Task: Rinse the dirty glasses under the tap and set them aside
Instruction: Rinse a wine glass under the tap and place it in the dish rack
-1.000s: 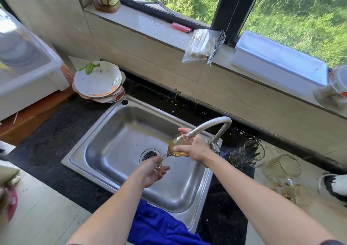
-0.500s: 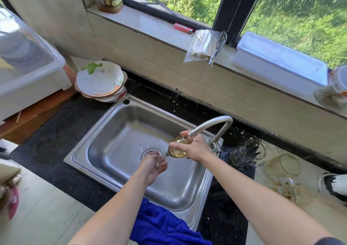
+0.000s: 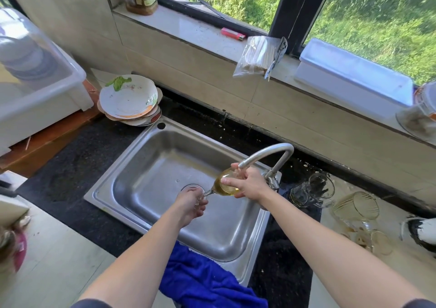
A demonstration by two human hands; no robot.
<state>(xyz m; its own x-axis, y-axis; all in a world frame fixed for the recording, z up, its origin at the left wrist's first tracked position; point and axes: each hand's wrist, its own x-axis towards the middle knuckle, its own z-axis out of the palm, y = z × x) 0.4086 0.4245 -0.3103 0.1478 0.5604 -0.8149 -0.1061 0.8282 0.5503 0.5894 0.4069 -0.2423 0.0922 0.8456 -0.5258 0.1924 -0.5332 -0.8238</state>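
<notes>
While we hold it over the right part of the sink (image 3: 151, 166), the wine glass (image 3: 224, 186) lies tilted almost on its side, its yellow-tinted bowl up against the spout of the tap (image 3: 266, 153) and its stem slanting down to the left. Our right hand (image 3: 249, 186) wraps round the bowl, thumb across its near side and fingers curled over the rim by the spout. Our left hand (image 3: 191, 205) grips the foot and the lower stem, fingers closed about them. Whether water runs from the spout we cannot tell; our right hand covers its mouth.

Just right of the tap, on the dark counter, a clear glass (image 3: 313, 190) lies on its side. Beside it, on the pale counter, a ribbed glass (image 3: 356, 205) lies tipped over as well, and nearer us a small glass (image 3: 379, 241) sits among scraps. A blue cloth (image 3: 205, 277) hangs over the sink's near edge between our forearms. At the sink's far left corner stands a stack of dirty plates (image 3: 128, 99) with a green leaf on top. On the windowsill lie a pink lighter (image 3: 232, 33), a plastic bag (image 3: 257, 56) of pale sticks and a white box (image 3: 354, 71).
</notes>
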